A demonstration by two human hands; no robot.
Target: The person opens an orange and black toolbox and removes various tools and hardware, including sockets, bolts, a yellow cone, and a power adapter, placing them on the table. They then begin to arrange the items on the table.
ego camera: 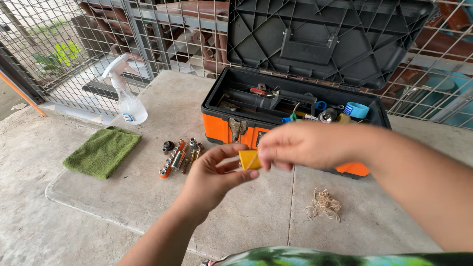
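Head view: open toolbox [224, 125] (orange-based) holds tools [276, 98] and tape [356, 109].

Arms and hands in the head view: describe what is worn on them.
Both are bare. The left hand and right hand show no gloves, rings or watch, and no sleeves cover the forearms. A green, black and white tie-dye garment shows at the bottom edge.

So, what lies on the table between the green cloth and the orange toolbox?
In the head view, a rail of metal sockets lies between the green cloth and the toolbox.
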